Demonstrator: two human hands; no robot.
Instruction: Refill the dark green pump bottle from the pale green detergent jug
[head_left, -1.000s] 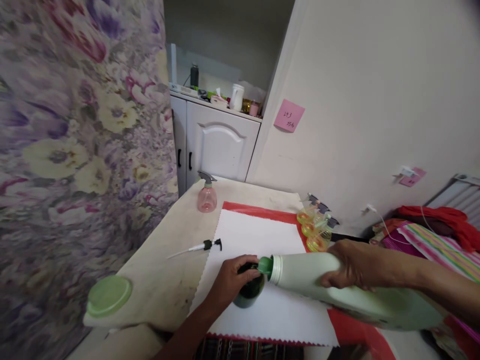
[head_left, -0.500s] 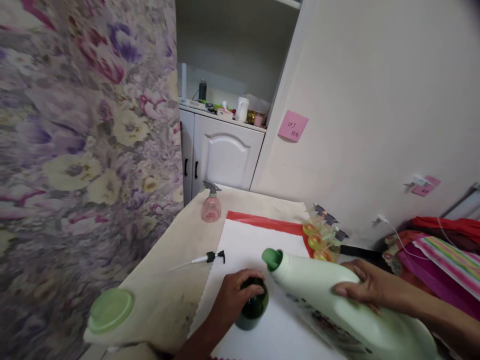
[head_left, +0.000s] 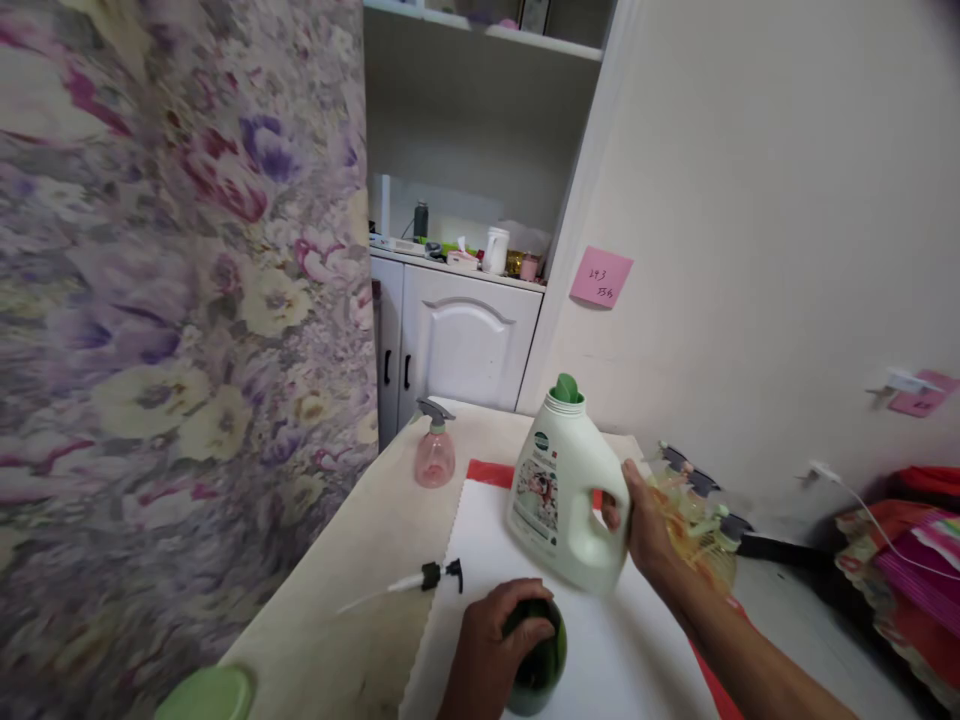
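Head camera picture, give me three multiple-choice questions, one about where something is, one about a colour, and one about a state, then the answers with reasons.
1. Where does the pump head lie?
A. on the tabletop, left of the white sheet
B. inside the cabinet
C. on top of the big jug

2. What colour is the small spray bottle at the far edge of the table?
A. blue
B. pink
C. black

3. How is the pale green detergent jug held?
A. lying flat on the sheet
B. upside down
C. upright, lifted by its handle

Answers: 1 A, it rests on the beige table beside the white sheet. 2 B, its body is clear pink under a grey trigger. 3 C, the right hand grips the handle with the spout on top, while the left hand holds the dark green bottle.
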